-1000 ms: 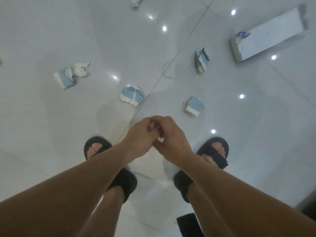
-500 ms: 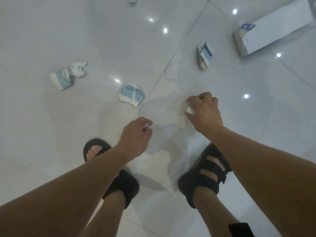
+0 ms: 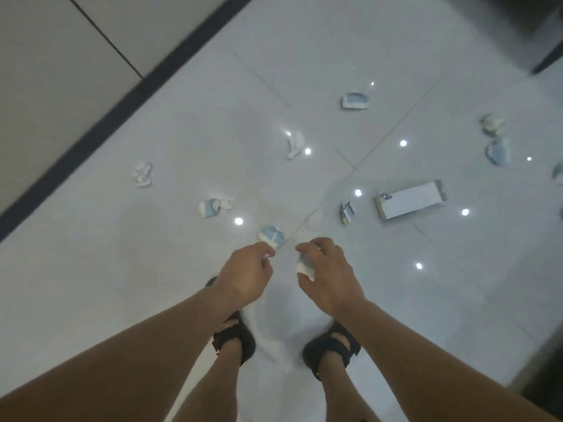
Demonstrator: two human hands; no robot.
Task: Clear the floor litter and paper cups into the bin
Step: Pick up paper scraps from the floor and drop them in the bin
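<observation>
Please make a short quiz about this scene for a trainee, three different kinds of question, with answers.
1. True or false: the right hand holds a crushed paper cup.
2. Where does the white box lie? A) on the floor, right of both hands B) between the feet C) in a bin
3. Missing word: the ___ hand pinches a small scrap.
Key: 1 true; 2 A; 3 left hand

Floor [image 3: 396, 300]: glossy white tiles, thin grey joints, round bright reflections. Flat box [image 3: 411, 204]: white, small blue mark on one end. Crushed cup [image 3: 347, 212] just left of the box: pale blue and white. Paper wad [image 3: 142, 174] far left of the box: plain white. Sandals [image 3: 240, 339]: black. Skirting band [image 3: 122, 102]: dark grey
</observation>
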